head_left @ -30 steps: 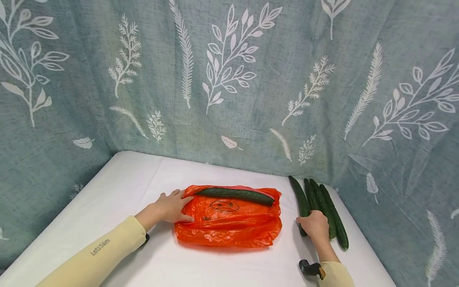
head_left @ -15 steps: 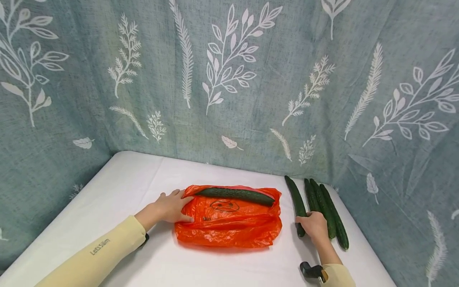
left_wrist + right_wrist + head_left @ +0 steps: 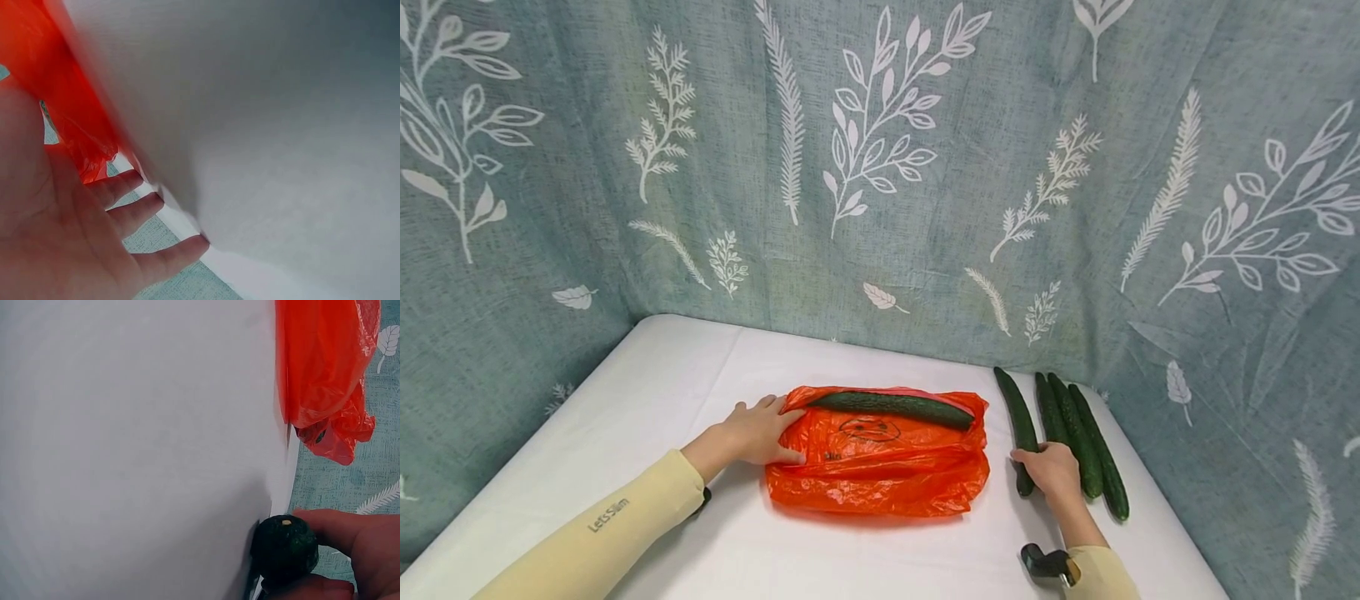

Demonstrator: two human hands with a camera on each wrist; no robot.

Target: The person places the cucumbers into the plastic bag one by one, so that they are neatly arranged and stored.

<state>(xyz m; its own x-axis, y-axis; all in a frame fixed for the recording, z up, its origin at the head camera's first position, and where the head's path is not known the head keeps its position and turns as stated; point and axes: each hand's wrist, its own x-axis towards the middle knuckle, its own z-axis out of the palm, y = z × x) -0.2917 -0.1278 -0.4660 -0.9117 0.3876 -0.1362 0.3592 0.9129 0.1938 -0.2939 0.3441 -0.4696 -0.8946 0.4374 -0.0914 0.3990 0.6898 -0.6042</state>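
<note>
In the head view my left hand (image 3: 758, 433) rests on the left end of a red plastic bag (image 3: 872, 487), its fingers spread. One dark green cucumber (image 3: 895, 406) lies across the bag's open mouth. Over on the right, my right hand (image 3: 1054, 473) pinches another cucumber (image 3: 1017, 404) near its front end, thumb on one side and fingers on the other. The right wrist view shows that cucumber's rounded end (image 3: 284, 547) between thumb and fingers. In the left wrist view, straight fingertips (image 3: 199, 245) touch the white surface beside the bag.
Three more cucumbers (image 3: 1081, 437) lie side by side just right of my right hand. A white table (image 3: 700, 375) carries everything. Blue-green curtains (image 3: 925, 208) with white leaf prints stand along its back and sides.
My right hand has drawn the pinched cucumber a little to the left, widening its gap from the other three. The left hand and the bag have stayed in place.
</note>
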